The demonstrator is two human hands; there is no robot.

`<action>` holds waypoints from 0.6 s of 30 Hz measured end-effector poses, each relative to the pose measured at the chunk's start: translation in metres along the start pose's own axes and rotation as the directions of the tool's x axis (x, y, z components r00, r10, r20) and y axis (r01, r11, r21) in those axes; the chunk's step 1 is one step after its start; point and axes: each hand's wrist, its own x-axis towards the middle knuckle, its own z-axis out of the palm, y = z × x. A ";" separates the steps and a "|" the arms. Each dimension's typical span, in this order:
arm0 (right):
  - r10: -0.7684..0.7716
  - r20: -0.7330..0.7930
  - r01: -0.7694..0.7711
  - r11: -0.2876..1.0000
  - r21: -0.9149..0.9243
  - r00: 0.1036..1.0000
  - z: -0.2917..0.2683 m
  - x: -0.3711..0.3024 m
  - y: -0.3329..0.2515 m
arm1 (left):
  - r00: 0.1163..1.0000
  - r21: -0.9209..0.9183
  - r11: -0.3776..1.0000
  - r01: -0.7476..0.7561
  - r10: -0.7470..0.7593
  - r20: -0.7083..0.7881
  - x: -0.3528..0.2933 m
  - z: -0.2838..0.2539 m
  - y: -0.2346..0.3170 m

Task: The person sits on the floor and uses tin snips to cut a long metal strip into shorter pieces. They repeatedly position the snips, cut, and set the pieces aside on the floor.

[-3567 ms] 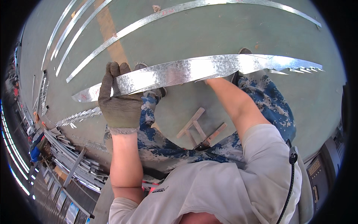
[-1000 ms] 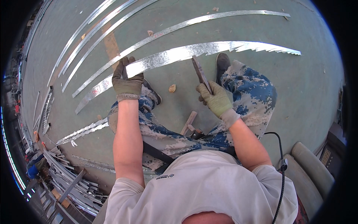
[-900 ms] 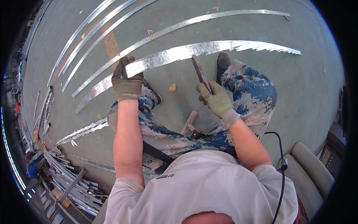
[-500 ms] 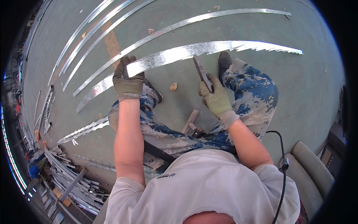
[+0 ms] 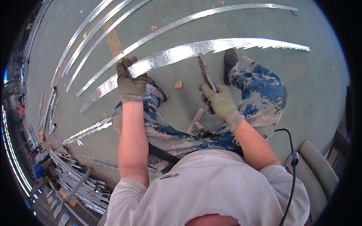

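Note:
A long, shiny galvanised metal strip runs across in front of me, its near edge cut into saw-like teeth along the right part. My left hand, in a dark olive glove, is closed around the strip towards its left end. In a lighter glove, my right hand is closed on the handles of dark steel tin snips. The snips' tip lies at the strip's near edge, left of the teeth; whether the jaws are parted I cannot tell. Below the right hand, a hammer-like tool with a pale handle rests by my lap.
Another metal strip lies just beyond on the green floor, with several more at the far left. Toothed strips lie at left, near a heap of metal offcuts. A dry leaf sits between my feet.
The whole view has shifted slightly. The snips' tip stays near the strip's edge, tilted a little differently. My left hand keeps its hold on the strip.

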 end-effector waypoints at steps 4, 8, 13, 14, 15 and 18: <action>0.033 0.083 -0.039 0.997 0.069 0.996 -0.006 -0.002 -0.006 | 0.996 -0.007 1.000 0.016 -0.016 0.082 0.004 -0.007 0.001; 0.042 0.247 -0.097 0.972 0.214 0.968 -0.014 -0.001 -0.009 | 0.999 0.046 0.999 -0.019 0.017 0.039 0.007 -0.011 0.004; 0.017 0.473 -0.250 0.865 0.435 0.881 -0.020 -0.002 -0.007 | 1.000 0.047 0.999 -0.021 0.020 0.018 0.003 -0.009 0.006; 0.015 0.497 -0.285 0.834 0.473 0.868 -0.020 -0.002 -0.006 | 0.999 0.043 0.999 -0.017 0.016 0.030 0.002 -0.008 0.006; 0.012 0.521 -0.320 0.801 0.505 0.854 -0.020 -0.001 -0.004 | 0.999 0.054 0.998 -0.035 0.034 0.023 0.000 -0.006 0.006; -0.060 0.627 -0.408 0.711 0.573 0.777 -0.021 0.002 0.003 | 0.998 0.140 0.988 -0.068 0.065 0.025 -0.005 -0.002 0.005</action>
